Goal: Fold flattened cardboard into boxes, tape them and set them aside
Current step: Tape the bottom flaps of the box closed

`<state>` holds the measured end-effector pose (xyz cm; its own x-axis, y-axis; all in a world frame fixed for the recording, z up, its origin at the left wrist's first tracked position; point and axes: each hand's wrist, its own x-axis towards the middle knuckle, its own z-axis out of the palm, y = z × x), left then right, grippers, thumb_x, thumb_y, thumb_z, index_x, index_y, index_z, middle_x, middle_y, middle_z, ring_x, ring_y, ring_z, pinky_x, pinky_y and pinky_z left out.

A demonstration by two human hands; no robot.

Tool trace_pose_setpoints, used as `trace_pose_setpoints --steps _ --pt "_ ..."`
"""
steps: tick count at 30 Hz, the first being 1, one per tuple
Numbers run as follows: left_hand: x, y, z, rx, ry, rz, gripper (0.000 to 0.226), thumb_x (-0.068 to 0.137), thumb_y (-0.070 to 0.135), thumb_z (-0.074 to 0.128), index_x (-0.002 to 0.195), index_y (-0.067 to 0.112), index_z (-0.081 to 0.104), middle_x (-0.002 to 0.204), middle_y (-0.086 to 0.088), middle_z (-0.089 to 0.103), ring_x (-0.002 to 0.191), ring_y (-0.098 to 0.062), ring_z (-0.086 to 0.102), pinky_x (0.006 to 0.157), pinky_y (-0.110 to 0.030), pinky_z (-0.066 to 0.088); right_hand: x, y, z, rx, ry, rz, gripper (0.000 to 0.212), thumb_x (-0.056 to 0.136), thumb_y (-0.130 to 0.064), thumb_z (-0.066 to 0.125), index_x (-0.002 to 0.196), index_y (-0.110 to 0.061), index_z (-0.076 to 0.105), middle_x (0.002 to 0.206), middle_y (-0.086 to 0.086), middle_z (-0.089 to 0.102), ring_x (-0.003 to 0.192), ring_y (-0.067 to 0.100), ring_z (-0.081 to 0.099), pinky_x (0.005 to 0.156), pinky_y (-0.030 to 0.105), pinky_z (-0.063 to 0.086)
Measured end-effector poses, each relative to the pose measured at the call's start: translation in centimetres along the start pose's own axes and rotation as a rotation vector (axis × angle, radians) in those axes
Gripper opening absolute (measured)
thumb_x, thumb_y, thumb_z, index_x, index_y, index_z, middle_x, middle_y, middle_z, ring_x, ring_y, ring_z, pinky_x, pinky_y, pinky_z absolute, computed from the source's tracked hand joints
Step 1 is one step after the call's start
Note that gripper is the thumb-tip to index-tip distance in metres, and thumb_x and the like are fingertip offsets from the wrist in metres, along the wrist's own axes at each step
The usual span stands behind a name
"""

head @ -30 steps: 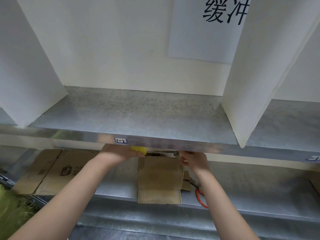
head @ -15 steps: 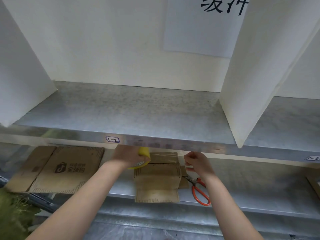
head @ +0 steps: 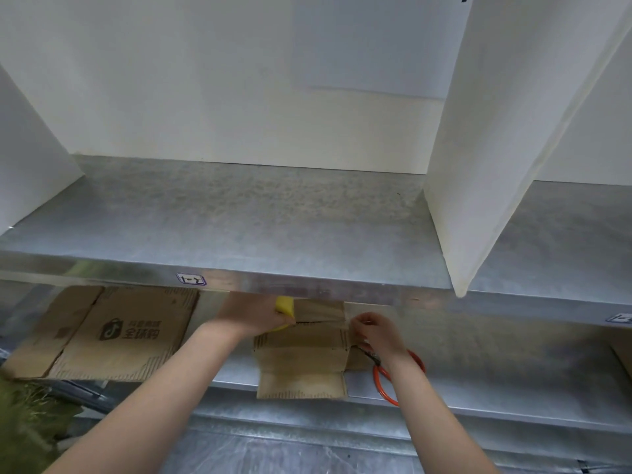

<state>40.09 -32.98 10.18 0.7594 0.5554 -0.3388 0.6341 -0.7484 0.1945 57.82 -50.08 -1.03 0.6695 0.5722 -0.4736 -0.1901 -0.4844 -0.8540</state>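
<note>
A small brown cardboard box (head: 301,357) stands on the lower metal shelf (head: 496,381), its front flap hanging over the shelf edge. My left hand (head: 253,314) grips a yellow tape roll (head: 285,307) at the box's top left. A clear strip of tape runs along the top seam toward my right hand (head: 374,331), which pinches the tape end at the box's right edge. The upper shelf hides the back of the box.
The upper metal shelf (head: 239,234) overhangs the work spot, with white dividers (head: 496,148) standing on it. A flattened printed cardboard (head: 113,333) lies on the lower shelf to the left. Orange-handled scissors (head: 386,374) lie right of the box, under my right wrist.
The view has tilted down, showing more of the lower shelf. My left hand with the tape roll has shifted left along the box top; the right hand stays at the right edge.
</note>
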Motion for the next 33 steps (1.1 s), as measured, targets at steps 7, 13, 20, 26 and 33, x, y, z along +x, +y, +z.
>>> trace_pose_setpoints --steps 7,13,20,26,33 --pt "0.9 -1.2 0.6 -0.042 -0.045 -0.007 0.037 0.085 0.063 0.049 0.074 0.029 0.058 0.079 0.006 0.062 0.08 -0.011 0.06 0.075 -0.027 0.048 0.1 1.2 2.2 0.261 0.049 0.09 0.016 0.09 -0.021 0.067 0.104 -0.018 0.06 0.093 0.008 0.069 0.078 0.021 0.066 0.061 0.029 0.052" --pt "0.8 -0.7 0.5 -0.015 -0.01 0.003 0.041 0.085 0.063 0.052 0.079 0.023 0.059 0.081 0.003 0.063 0.077 -0.011 0.059 0.068 -0.024 0.045 -1.1 1.3 2.3 -0.08 0.277 -0.16 0.012 0.087 -0.025 0.07 0.094 -0.022 0.061 0.091 -0.008 0.065 0.092 0.015 0.064 0.068 0.019 0.042" --pt "0.4 -0.9 0.2 0.005 -0.031 0.004 0.039 0.086 0.063 0.051 0.083 0.024 0.057 0.082 0.003 0.062 0.078 -0.012 0.059 0.073 -0.028 0.048 -4.2 2.2 3.1 -0.065 -0.022 -0.29 0.058 0.09 -0.044 0.062 0.144 -0.033 0.042 0.13 -0.02 0.05 0.121 0.0 0.048 0.098 0.017 0.039" --pt "-0.6 -1.4 -1.4 0.021 -0.054 0.061 0.032 0.086 0.065 0.05 0.098 0.036 0.053 0.102 0.009 0.063 0.095 -0.013 0.06 0.081 -0.028 0.048 -3.7 1.1 2.5 -0.193 -0.046 -0.311 0.078 0.077 -0.052 0.074 0.144 -0.042 0.036 0.141 -0.015 0.048 0.13 0.008 0.045 0.105 0.027 0.041" --pt "-3.1 -3.3 -0.1 -0.575 0.181 -0.003 0.042 0.081 0.044 0.071 0.113 0.023 0.056 0.106 0.007 0.063 0.092 -0.008 0.059 0.073 -0.016 0.045 -3.8 0.5 3.0 -0.437 -0.059 -0.372 0.082 0.08 -0.055 0.068 0.149 -0.037 0.028 0.155 -0.009 0.026 0.137 0.016 0.037 0.108 0.028 0.038"
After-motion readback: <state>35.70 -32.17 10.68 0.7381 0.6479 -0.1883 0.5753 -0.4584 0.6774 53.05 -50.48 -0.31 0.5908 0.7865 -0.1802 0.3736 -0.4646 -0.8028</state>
